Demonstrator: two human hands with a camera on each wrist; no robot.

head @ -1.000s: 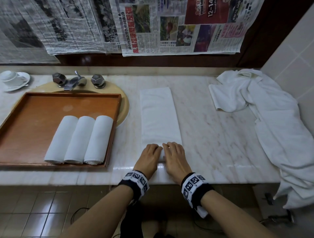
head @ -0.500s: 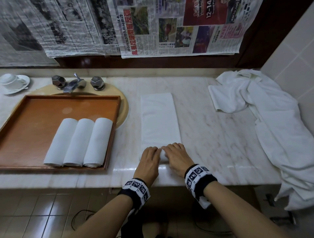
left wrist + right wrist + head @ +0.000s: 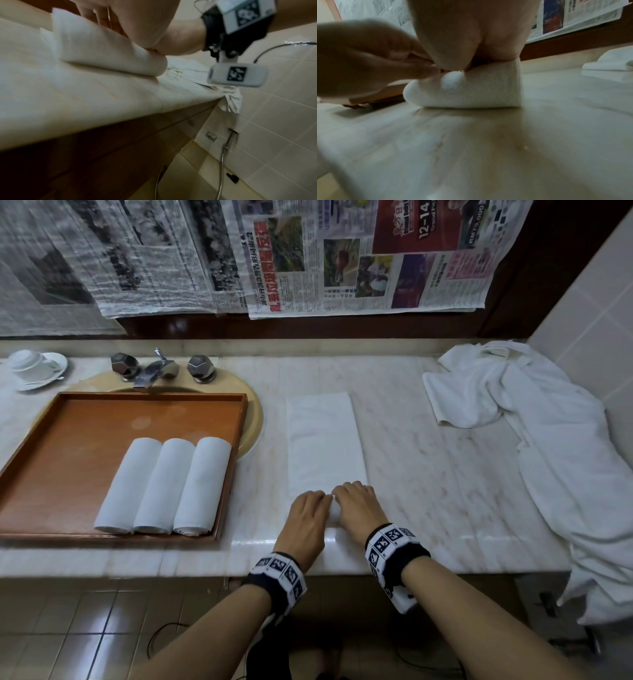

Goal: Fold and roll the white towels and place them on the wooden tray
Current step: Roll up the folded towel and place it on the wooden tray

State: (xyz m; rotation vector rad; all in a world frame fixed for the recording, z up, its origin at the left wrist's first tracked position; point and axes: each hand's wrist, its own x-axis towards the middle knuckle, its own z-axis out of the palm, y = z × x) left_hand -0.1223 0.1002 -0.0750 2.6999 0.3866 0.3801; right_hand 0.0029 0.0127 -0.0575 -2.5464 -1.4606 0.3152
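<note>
A folded white towel [image 3: 325, 440] lies as a long strip on the marble counter [image 3: 445, 491], with its near end wound into a small roll [image 3: 479, 88]. My left hand [image 3: 308, 515] and right hand [image 3: 356, 508] sit side by side on that roll, fingers curled over its top. In the right wrist view, my right palm [image 3: 471, 33] presses on the roll and my left hand [image 3: 368, 54] holds its left end. The roll [image 3: 102, 51] also shows in the left wrist view. The wooden tray [image 3: 85, 422] at the left holds three rolled towels [image 3: 164, 486] side by side.
A heap of loose white towels [image 3: 548, 440] covers the counter's right end and hangs over its edge. The tray rests across a sink [image 3: 255, 419] with a faucet [image 3: 154, 371] behind it. A cup on a saucer [image 3: 30, 364] stands at the far left.
Both hands have rolled the towel's near end away from the counter's front edge. The roll is thicker and the flat strip beyond it is shorter.
</note>
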